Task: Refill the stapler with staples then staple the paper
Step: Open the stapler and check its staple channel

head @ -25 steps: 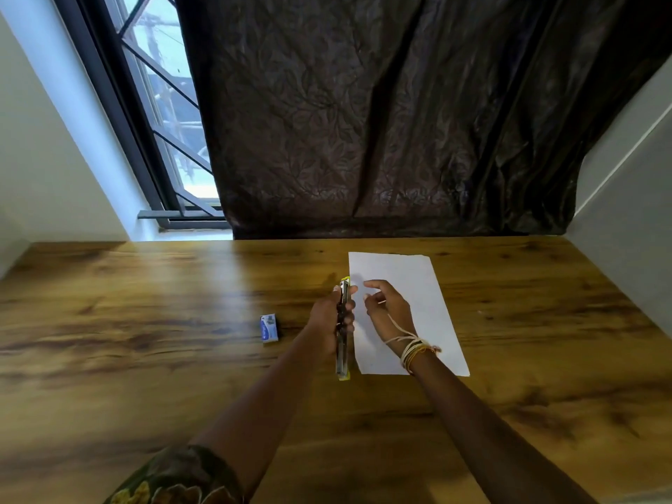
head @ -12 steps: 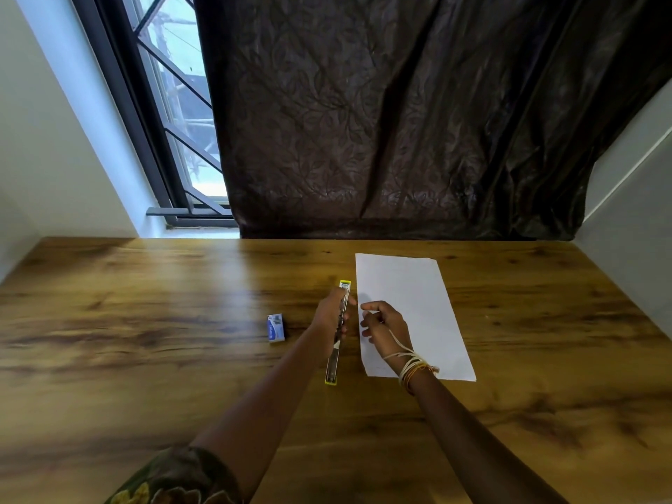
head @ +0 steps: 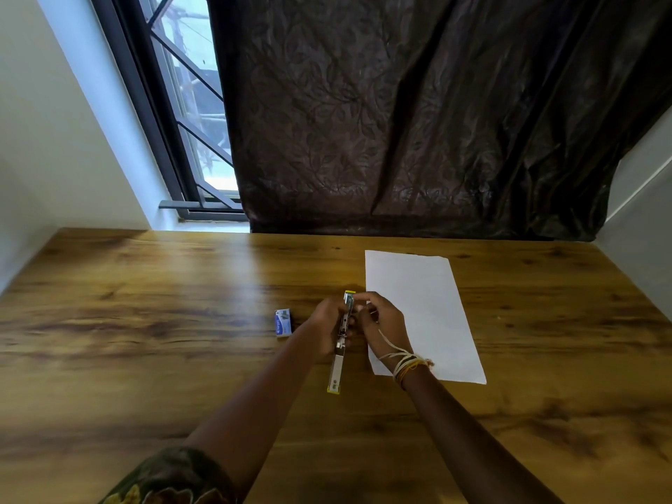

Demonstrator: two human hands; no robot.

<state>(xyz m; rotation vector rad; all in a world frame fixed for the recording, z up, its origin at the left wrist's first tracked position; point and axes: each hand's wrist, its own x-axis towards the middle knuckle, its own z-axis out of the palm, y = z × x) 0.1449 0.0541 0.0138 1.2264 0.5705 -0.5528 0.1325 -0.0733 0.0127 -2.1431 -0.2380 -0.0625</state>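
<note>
A slim metal stapler (head: 337,365) with yellow ends is swung open into one long line above the wooden table (head: 145,321). My left hand (head: 325,329) grips it around the middle. My right hand (head: 378,318) is beside it, with the fingertips pinched at the far end of the stapler's track; whether a strip of staples is between them is too small to tell. A small blue and white staple box (head: 283,323) lies on the table just left of my left hand. A white sheet of paper (head: 425,314) lies flat to the right, partly under my right wrist.
A dark curtain (head: 418,121) hangs along the table's far edge, with a barred window (head: 189,103) to its left. White walls close in the table's left and right sides. Bare wood stretches to the left and in front of my arms.
My right hand has moved from beside the paper's edge up to the far end of the stapler. The stapler has tilted slightly in my left hand. The camera has shifted a little.
</note>
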